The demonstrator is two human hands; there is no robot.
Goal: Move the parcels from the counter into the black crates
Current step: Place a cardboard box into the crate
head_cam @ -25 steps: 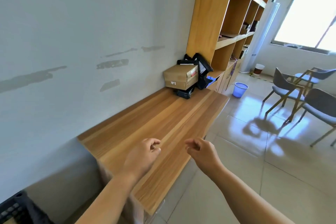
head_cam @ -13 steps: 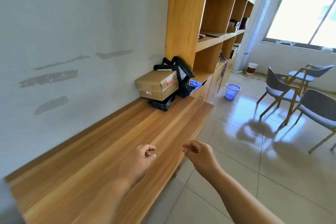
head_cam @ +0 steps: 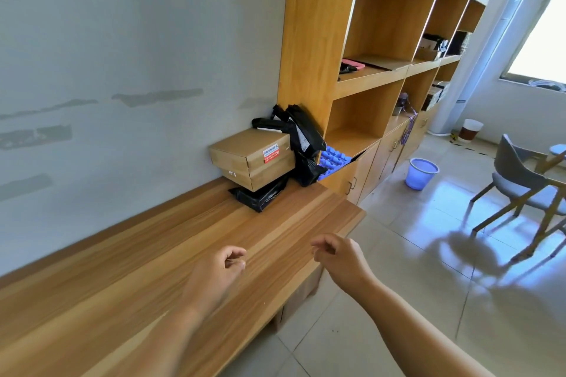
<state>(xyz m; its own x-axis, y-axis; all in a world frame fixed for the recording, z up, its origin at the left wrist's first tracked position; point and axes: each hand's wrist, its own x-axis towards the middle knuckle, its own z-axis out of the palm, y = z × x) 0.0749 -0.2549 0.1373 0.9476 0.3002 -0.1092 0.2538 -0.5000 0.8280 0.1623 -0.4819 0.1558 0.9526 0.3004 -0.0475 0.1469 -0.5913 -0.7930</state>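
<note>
A pile of parcels sits at the far end of the wooden counter (head_cam: 171, 254), against the wall and the shelf unit. Two stacked cardboard boxes (head_cam: 252, 157) lie on a flat black bag parcel (head_cam: 260, 197). More black bag parcels (head_cam: 301, 135) lean behind and to the right of the boxes. My left hand (head_cam: 219, 274) hovers over the counter's near part, fingers loosely curled, holding nothing. My right hand (head_cam: 338, 255) hangs beside the counter's front edge, also loosely curled and empty. Both hands are well short of the pile. No black crate is in view.
A tall wooden shelf unit (head_cam: 309, 40) stands at the counter's far end, with cabinets below. A blue egg-tray-like item (head_cam: 332, 159) lies beside the parcels. On the tiled floor are a blue bucket (head_cam: 421, 173) and grey chairs (head_cam: 520, 184) to the right.
The view has moved forward along the counter, so the parcel pile appears nearer and larger. Both hands stay in front, loosely curled and empty.
</note>
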